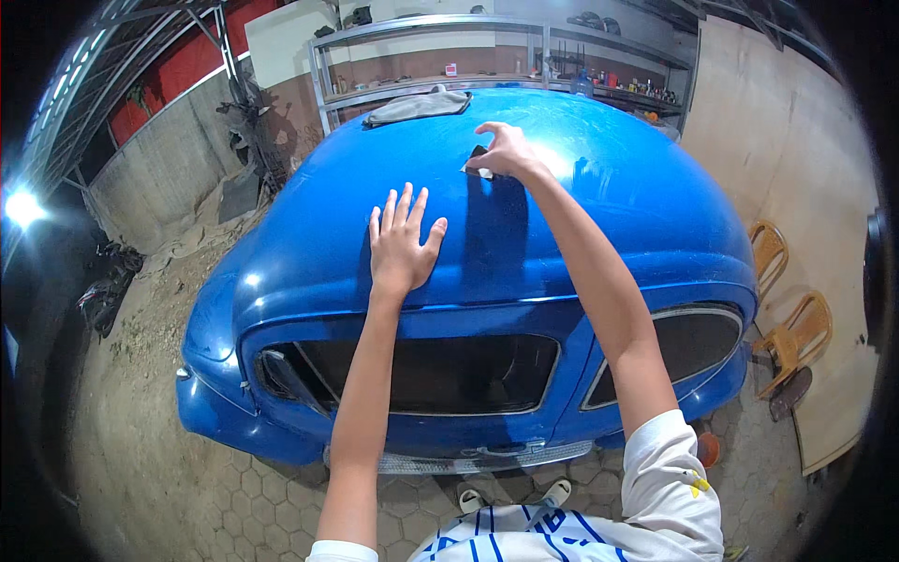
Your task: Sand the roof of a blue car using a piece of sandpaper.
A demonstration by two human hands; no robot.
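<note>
A rounded blue car (618, 215) fills the middle of the view, its glossy roof below my arms. My left hand (403, 245) lies flat on the roof with its fingers spread. Farther up and to the right, my right hand (506, 150) is curled around a small dark piece with a pale edge (478, 165), held at the roof surface. Its exact kind cannot be made out. A folded grey cloth (418, 108) rests on the far left part of the roof.
Behind the car stands a metal shelf (403, 92) with bottles and small items. Brown plastic chairs (796, 339) are at the right, beside a large pale board (768, 169). A motorcycle (110, 286) is at the far left. Hexagonal paving (272, 510) lies below.
</note>
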